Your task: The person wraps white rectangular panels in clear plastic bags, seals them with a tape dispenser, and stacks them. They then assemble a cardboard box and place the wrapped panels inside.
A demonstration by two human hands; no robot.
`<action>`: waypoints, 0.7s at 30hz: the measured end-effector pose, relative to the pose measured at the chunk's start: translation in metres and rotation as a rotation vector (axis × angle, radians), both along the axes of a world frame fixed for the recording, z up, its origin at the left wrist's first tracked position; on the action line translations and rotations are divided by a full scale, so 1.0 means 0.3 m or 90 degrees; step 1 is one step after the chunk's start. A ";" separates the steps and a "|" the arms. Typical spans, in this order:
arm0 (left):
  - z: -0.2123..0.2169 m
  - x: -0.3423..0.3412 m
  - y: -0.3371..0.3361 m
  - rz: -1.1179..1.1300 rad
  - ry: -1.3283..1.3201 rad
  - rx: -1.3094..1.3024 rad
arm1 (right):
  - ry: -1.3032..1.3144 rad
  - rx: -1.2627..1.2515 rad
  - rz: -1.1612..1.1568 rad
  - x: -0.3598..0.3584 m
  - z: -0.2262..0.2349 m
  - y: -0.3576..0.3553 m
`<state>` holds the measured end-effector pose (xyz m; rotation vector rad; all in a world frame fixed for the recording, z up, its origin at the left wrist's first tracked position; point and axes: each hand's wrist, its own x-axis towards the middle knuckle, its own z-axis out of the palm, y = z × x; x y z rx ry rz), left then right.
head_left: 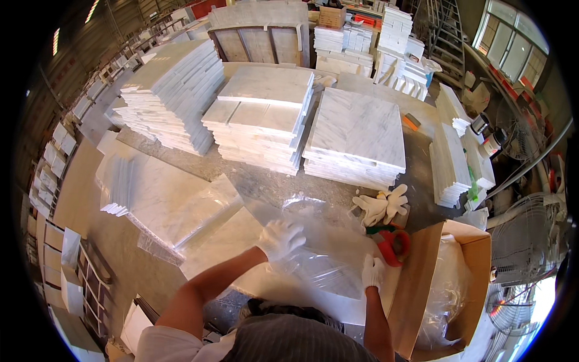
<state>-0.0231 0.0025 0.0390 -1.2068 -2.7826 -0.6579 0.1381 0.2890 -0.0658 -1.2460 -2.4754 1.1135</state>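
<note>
My left hand (280, 239), in a white glove, lies over the left part of a clear plastic bag (325, 265), with its fingers stretched out. The bag spreads flat and wrinkled on the bench in front of me. At the bag's right edge my gloved right hand (373, 271) is closed on the plastic. Partly under the left forearm lies a pale marble tile (229, 241). To its left, another marble tile (163, 193) is partly wrapped in shiny film. A red tape dispenser (395, 246) stands just beyond my right hand.
An open cardboard box (416, 289) of clear plastic bags stands at the right. Loose white gloves (383, 206) lie beyond the tape dispenser. Tall stacks of marble tiles (362, 133) line the far side. A fan (522, 241) stands at far right.
</note>
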 end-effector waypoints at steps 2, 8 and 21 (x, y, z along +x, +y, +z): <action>0.108 -0.145 -0.019 0.048 0.155 0.088 | 0.006 -0.044 -0.016 -0.013 0.030 -0.022; 0.340 -0.755 -0.172 0.285 0.310 0.085 | -0.017 -0.091 -0.032 -0.008 0.034 -0.018; 0.401 -1.490 -0.416 0.596 -0.111 0.043 | -0.005 -0.064 -0.082 0.014 -0.004 -0.021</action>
